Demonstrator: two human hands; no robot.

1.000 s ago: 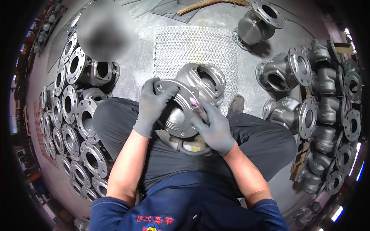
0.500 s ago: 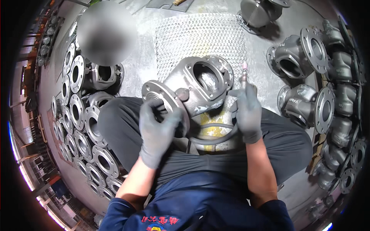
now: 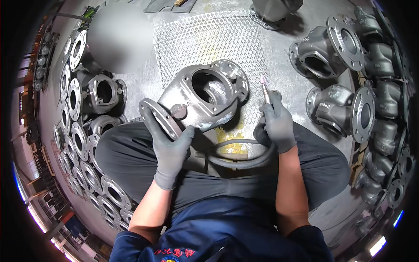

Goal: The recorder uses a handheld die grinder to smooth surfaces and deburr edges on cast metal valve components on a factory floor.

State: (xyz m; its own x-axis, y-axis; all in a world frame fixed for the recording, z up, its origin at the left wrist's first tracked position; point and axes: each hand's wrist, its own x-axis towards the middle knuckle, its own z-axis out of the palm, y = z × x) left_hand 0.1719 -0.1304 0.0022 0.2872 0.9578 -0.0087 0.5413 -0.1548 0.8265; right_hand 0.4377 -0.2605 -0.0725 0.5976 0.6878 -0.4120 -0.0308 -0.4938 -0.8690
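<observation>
A grey cast-metal valve body (image 3: 192, 98) lies on its side before me, its large oval opening facing up and a flange at each end. My left hand (image 3: 171, 150), in a grey glove, grips the rim of the near-left flange (image 3: 163, 117), fingers along its outer face and thumb at its lower edge. Out to the right of the casting, my gloved right hand (image 3: 278, 126) is closed around a slim die grinder (image 3: 266, 94) with a small pink tip pointing away from me. The tip is apart from the casting. A dark hose (image 3: 244, 164) curves below the right hand.
Under and beyond the casting lies an expanded-metal mesh sheet (image 3: 209, 37). Several similar valve bodies stand at the right (image 3: 334, 107), with more flanged castings stacked at the left (image 3: 79, 139). Another casting (image 3: 277, 8) stands at the far edge. My bent legs flank the work.
The valve body has turned, so its near flange shows more edge-on. My left hand has shifted its hold along that flange. The grinder's tip has swung leftward.
</observation>
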